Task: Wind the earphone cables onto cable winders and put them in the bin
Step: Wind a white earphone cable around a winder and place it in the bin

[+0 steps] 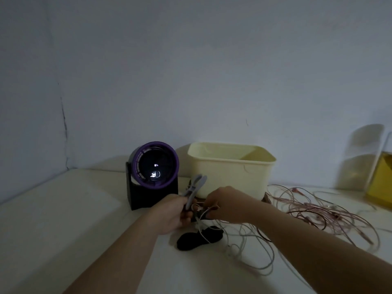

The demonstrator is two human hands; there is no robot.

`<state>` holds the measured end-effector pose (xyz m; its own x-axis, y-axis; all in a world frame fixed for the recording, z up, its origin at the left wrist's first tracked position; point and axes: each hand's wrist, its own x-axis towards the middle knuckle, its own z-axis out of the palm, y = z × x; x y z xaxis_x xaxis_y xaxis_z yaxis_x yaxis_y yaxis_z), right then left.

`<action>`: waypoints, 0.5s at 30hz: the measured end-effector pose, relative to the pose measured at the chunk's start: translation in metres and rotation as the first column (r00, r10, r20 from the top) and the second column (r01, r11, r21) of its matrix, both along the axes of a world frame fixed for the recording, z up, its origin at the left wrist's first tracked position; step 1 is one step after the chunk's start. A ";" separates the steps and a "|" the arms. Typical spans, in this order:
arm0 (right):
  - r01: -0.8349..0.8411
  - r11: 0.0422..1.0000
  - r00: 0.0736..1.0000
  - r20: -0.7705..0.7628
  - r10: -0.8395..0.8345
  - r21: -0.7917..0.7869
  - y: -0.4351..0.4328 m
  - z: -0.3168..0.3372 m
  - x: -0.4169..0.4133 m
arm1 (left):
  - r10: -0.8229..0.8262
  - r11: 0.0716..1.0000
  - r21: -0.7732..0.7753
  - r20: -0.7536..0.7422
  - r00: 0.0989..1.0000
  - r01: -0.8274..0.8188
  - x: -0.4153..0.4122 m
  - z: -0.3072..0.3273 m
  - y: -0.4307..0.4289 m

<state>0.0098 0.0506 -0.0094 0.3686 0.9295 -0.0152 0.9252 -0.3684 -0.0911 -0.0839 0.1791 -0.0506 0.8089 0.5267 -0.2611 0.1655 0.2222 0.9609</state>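
Observation:
My left hand (171, 211) grips a grey cable winder (194, 188) that sticks up and away from my fingers. My right hand (228, 203) pinches a white earphone cable (201, 225) right next to the winder's lower end. The cable trails down over a black object (199, 237) on the table and loops off to the right. A cream bin (231, 168) stands just behind my hands, open at the top. A tangle of pink earphone cables (314, 209) lies to the right of the bin.
A purple-rimmed fan on a black stand (153, 172) sits left of the bin, close to my left hand. A yellow translucent container (379, 179) is at the far right edge. The white table (63, 219) meets the wall behind.

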 end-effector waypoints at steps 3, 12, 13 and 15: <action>0.007 0.999 0.999 -0.051 -0.005 0.041 0.004 -0.007 0.008 | 0.007 1.000 0.000 0.029 1.000 -0.007 0.002 -0.002 0.000; 0.072 0.994 0.975 -0.214 -0.054 0.077 0.001 -0.011 0.015 | 0.038 0.953 0.304 -0.053 0.998 -0.020 0.013 -0.010 -0.002; 0.077 0.994 0.975 -0.213 -0.058 0.083 0.001 -0.013 0.015 | 0.031 0.928 0.372 -0.069 0.997 -0.003 0.016 -0.011 -0.001; 0.090 0.992 0.970 -0.234 -0.068 0.084 0.001 -0.018 0.015 | 0.026 0.872 0.489 -0.102 0.994 0.028 0.017 -0.012 -0.001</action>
<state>0.0245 0.0511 -0.0272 0.4373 0.8990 -0.0226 0.8437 -0.4188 -0.3357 -0.0665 0.1784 -0.0624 0.7925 0.6078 -0.0514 0.2687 -0.2722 0.9240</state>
